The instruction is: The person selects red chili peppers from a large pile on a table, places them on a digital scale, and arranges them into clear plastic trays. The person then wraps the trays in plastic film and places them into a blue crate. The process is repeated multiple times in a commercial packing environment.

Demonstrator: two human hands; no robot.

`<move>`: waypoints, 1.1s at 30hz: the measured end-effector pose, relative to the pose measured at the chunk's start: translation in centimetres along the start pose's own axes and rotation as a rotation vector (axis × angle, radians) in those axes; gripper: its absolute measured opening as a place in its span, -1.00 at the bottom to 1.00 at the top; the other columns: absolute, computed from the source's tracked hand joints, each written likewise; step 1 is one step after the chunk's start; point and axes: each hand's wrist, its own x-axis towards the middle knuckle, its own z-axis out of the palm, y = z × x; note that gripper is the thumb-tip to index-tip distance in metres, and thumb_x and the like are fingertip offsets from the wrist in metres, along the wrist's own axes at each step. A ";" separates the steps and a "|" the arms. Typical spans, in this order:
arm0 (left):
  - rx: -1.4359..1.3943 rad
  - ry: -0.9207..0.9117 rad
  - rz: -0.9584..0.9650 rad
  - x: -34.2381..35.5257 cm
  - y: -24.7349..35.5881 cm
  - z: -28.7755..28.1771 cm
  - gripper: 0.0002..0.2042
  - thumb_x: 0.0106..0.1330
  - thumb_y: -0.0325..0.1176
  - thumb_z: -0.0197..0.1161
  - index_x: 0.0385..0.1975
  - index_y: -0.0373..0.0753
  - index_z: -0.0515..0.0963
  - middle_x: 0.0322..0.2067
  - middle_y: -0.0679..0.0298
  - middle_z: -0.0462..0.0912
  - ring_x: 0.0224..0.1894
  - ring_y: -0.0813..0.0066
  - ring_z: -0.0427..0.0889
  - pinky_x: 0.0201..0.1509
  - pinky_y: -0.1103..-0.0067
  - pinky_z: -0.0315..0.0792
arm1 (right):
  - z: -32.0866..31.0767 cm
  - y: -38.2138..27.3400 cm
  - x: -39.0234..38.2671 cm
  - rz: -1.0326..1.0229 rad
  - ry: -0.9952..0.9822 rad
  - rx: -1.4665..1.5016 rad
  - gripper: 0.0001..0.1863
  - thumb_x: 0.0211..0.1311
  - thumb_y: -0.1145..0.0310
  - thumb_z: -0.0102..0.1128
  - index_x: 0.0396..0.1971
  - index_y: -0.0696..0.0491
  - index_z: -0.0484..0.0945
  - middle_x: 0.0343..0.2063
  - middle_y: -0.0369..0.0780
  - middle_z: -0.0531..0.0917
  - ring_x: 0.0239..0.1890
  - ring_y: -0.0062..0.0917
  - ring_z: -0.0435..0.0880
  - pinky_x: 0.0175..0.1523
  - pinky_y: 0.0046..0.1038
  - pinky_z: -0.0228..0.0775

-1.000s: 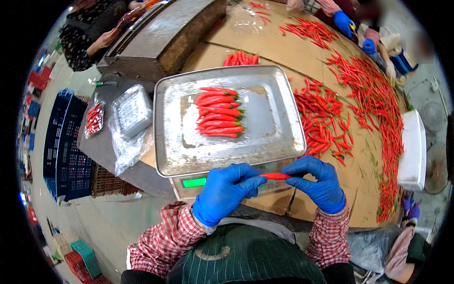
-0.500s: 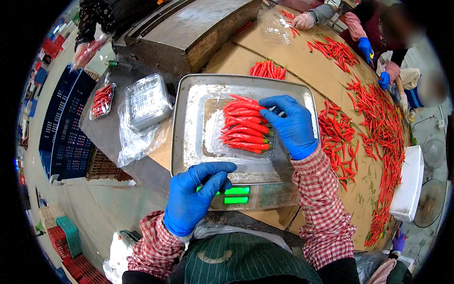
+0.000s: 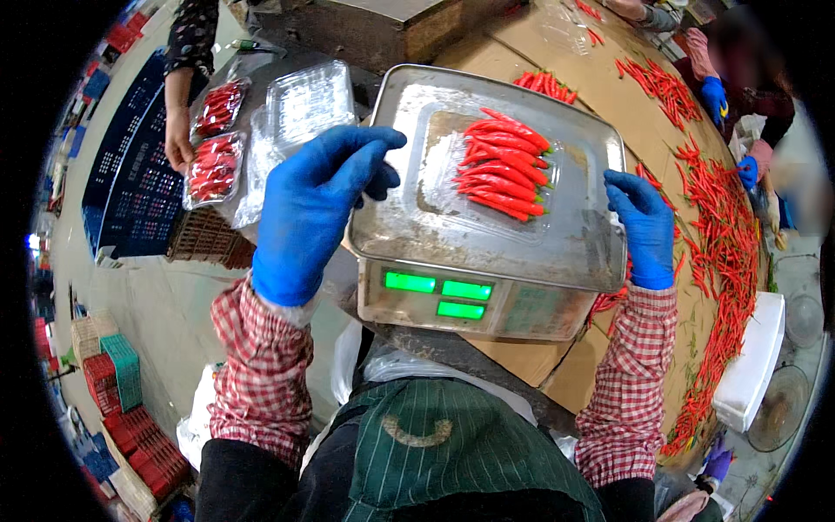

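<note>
On the steel pan of a weighing scale [image 3: 409, 239], a neat row of red chili peppers [image 3: 504, 165] lies in a clear plastic tray, stems to the right. My left hand [image 3: 309, 209], in a blue glove, hovers over the pan's left edge. Its index finger points forward, the other fingers are loosely bent, and nothing shows in it. By the pan's right edge is my right hand [image 3: 645, 230], also gloved in blue, fingers slightly bent and apart, off the chilies. Whether it touches the rim I cannot tell. Green displays [image 3: 461, 290] glow on the scale's front.
A stack of clear plastic trays [image 3: 310, 96] stands left of the scale. Beside it, another person's hand [image 3: 179, 152] touches a wrapped pack of chilies [image 3: 214, 170]. Heaped loose chilies [image 3: 726, 235] cover the cardboard at right, near a white foam box [image 3: 750, 361]. Blue crates [image 3: 130, 191] stand at left.
My right hand has left the chilies and moved right to the pan's edge. My left hand has risen up and left. Another person's hand has come down to a second wrapped pack at left.
</note>
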 end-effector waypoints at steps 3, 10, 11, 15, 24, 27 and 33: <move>0.066 0.002 0.047 0.8 -0.3 -0.1 -0.80 0.20 -0.39 0.00 -0.25 -0.28 0.49 -0.50 0.32 0.54 -0.48 0.68 0.45 -0.43 0.77 0.28 | -0.1 0.2 -0.5 0.078 -0.027 -0.042 -0.79 0.03 0.46 0.09 -0.28 0.13 0.50 -0.44 -0.30 0.55 -0.45 -0.70 0.47 -0.32 -0.67 0.31; 0.509 -0.057 0.220 2.8 -4.2 2.1 -0.75 0.10 -0.38 0.13 -0.19 -0.25 0.46 -0.42 0.16 0.56 -0.45 0.52 0.52 -0.35 0.64 0.39 | 1.5 1.0 2.2 0.288 -0.101 -0.026 -0.75 0.09 0.29 0.01 -0.31 0.15 0.49 -0.49 -0.27 0.56 -0.53 -0.66 0.52 -0.44 -0.65 0.33; 0.583 -0.075 0.227 3.1 -4.6 2.6 -0.73 0.09 -0.37 0.15 -0.18 -0.25 0.45 -0.42 0.14 0.56 -0.46 0.49 0.52 -0.35 0.62 0.39 | 1.9 1.0 2.8 0.302 -0.112 -0.025 -0.73 0.10 0.27 0.00 -0.32 0.15 0.49 -0.50 -0.27 0.55 -0.54 -0.65 0.52 -0.46 -0.64 0.33; 0.544 -0.171 0.137 3.9 -6.1 3.9 -0.64 0.07 -0.43 0.14 -0.08 -0.26 0.38 -0.47 0.14 0.55 -0.51 0.49 0.52 -0.40 0.60 0.40 | 3.2 0.8 4.7 0.386 -0.209 0.054 -0.72 0.12 0.26 -0.04 -0.27 0.14 0.45 -0.51 -0.21 0.57 -0.56 -0.59 0.54 -0.48 -0.61 0.34; 0.281 -0.183 -0.062 4.1 -7.1 4.8 -0.58 0.06 -0.53 0.07 0.00 -0.31 0.29 -0.55 0.29 0.47 -0.51 0.66 0.44 -0.40 0.68 0.38 | 4.7 1.2 4.3 0.294 -0.261 0.139 -0.73 0.05 0.37 0.04 -0.26 0.20 0.42 -0.58 -0.20 0.54 -0.59 -0.61 0.51 -0.51 -0.63 0.32; 0.179 -0.230 -0.046 4.4 -7.2 4.1 -0.57 0.07 -0.56 0.04 0.02 -0.33 0.26 -0.55 0.35 0.44 -0.52 0.70 0.39 -0.41 0.71 0.35 | 5.0 -0.5 4.3 0.305 -0.251 0.136 -0.75 0.05 0.40 0.04 -0.28 0.20 0.43 -0.59 -0.22 0.54 -0.61 -0.64 0.48 -0.51 -0.65 0.32; 0.111 -0.213 -0.088 9.2 -3.5 0.7 -0.62 0.11 -0.49 0.08 -0.02 -0.31 0.31 -0.51 0.32 0.50 -0.55 0.70 0.46 -0.49 0.70 0.39 | 6.2 -4.2 8.8 0.234 -0.257 0.122 -0.76 0.06 0.39 0.03 -0.28 0.18 0.44 -0.57 -0.24 0.55 -0.59 -0.67 0.49 -0.54 -0.70 0.29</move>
